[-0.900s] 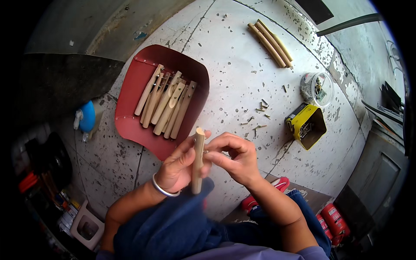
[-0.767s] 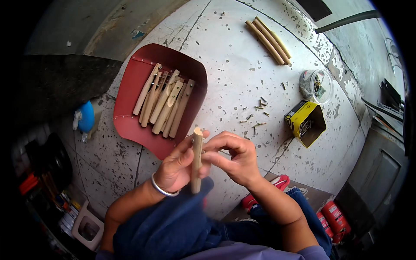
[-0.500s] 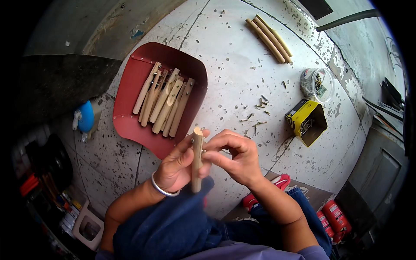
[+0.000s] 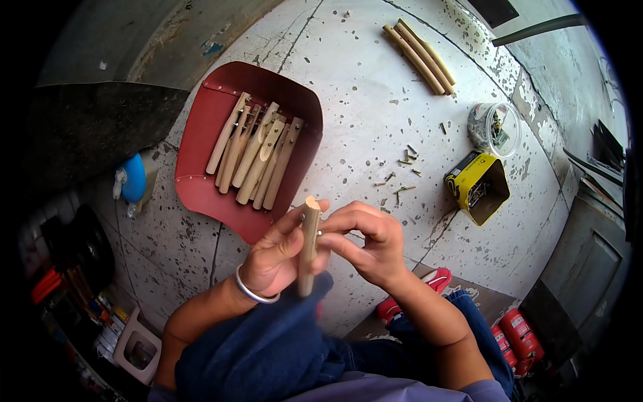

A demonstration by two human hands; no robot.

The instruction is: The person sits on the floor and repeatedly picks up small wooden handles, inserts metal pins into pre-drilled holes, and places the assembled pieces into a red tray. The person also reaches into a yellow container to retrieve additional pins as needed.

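Note:
A short round wooden handle (image 4: pixel 309 251) stands nearly upright in my left hand (image 4: pixel 273 258), thumb on one side and fingers behind it. From the handle's right side juts a small metal piece (image 4: pixel 319 233), perhaps a nut on a bolt end. My right hand (image 4: pixel 368 241) pinches that piece between thumb and forefinger. Beyond my left hand lies a red metal scoop-shaped pan (image 4: pixel 194 151), holding several similar wooden handles (image 4: pixel 258 161) fitted with bolts.
Loose bolts (image 4: pixel 405 161) lie scattered on the worn tile floor. Right of them stand a yellow-and-black box (image 4: pixel 469 181) of bolts and a clear plastic tub (image 4: pixel 483 127) of small hardware. Plain wooden sticks (image 4: pixel 418 57) lie farther off. A blue round object (image 4: pixel 134 179) is at left.
The handle has tilted slightly, its top shifting a little right. Both hands keep their grip, and my right fingertips stay at the metal piece.

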